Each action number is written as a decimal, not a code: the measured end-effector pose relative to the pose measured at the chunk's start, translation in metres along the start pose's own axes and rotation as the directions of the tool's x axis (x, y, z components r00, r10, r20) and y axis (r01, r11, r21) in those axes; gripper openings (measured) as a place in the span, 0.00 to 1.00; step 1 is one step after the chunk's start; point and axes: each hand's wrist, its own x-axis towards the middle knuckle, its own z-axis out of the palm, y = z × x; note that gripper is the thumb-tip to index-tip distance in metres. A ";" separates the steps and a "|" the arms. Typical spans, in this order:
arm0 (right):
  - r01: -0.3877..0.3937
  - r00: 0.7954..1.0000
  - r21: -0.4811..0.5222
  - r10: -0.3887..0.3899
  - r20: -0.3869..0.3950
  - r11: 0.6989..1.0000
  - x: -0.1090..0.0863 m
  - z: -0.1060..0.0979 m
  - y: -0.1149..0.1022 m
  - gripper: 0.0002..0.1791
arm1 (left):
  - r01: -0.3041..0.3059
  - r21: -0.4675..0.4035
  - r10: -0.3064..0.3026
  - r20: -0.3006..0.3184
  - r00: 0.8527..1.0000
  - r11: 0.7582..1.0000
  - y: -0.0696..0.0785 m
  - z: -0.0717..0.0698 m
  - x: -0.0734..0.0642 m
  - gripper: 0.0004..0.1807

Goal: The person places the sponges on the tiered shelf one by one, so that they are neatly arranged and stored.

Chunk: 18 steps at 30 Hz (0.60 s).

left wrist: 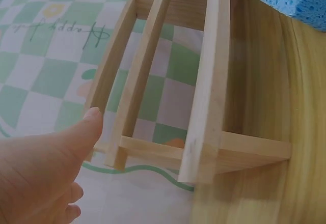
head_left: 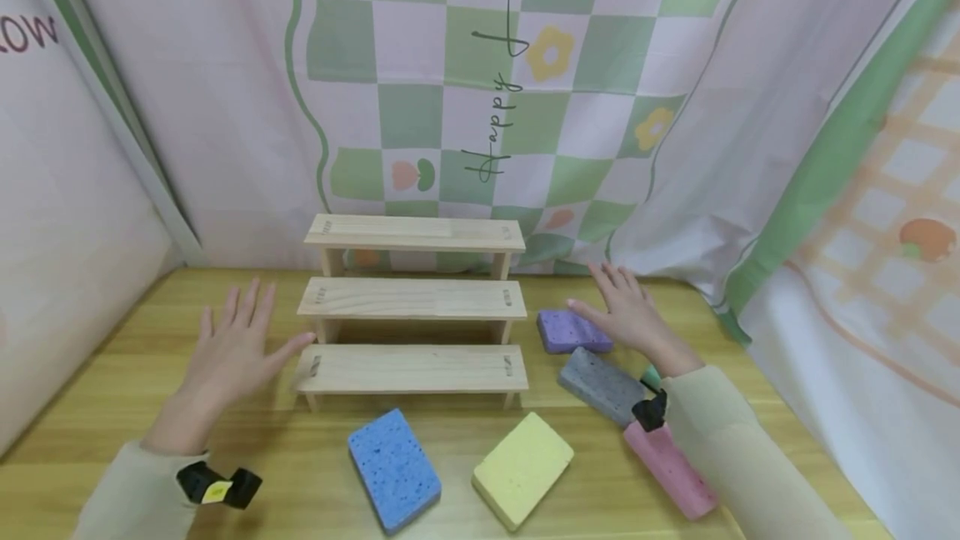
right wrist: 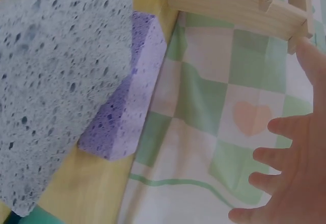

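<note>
A three-tier wooden step rack (head_left: 412, 369) stands at the middle of the table. To its left, my left hand (head_left: 234, 357) is spread with straight fingers and holds nothing; its thumb reaches toward the lowest tier, and whether they touch I cannot tell. On the rack's right, my right hand (head_left: 626, 311) is spread above a purple sponge (head_left: 562, 332) and holds nothing. Beside that sponge lies a grey sponge (head_left: 600, 384). A pink sponge (head_left: 670, 471) lies nearer, partly behind the right sleeve. In front of the rack are a blue sponge (head_left: 393, 469) and a yellow sponge (head_left: 522, 471).
A small green thing (head_left: 651, 377) shows beside the grey sponge, mostly hidden by the right wrist. Checkered cloth (head_left: 480, 123) hangs right behind the rack. White curtains (head_left: 75, 190) enclose the wooden table (head_left: 150, 315) at both sides.
</note>
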 end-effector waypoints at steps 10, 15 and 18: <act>0.062 0.998 0.056 -0.060 -0.023 0.997 0.005 0.006 0.010 0.46 | -0.041 -0.025 0.042 0.038 0.998 0.999 -0.006 0.016 -0.007 0.51; 0.096 0.995 0.097 -0.094 -0.022 0.991 0.009 0.010 0.015 0.45 | -0.038 -0.080 0.045 0.083 0.996 0.996 -0.006 0.021 -0.011 0.50; 0.112 0.994 0.129 -0.111 -0.017 0.985 0.013 0.014 0.018 0.45 | -0.038 -0.108 0.049 0.098 0.994 0.993 -0.005 0.025 -0.012 0.50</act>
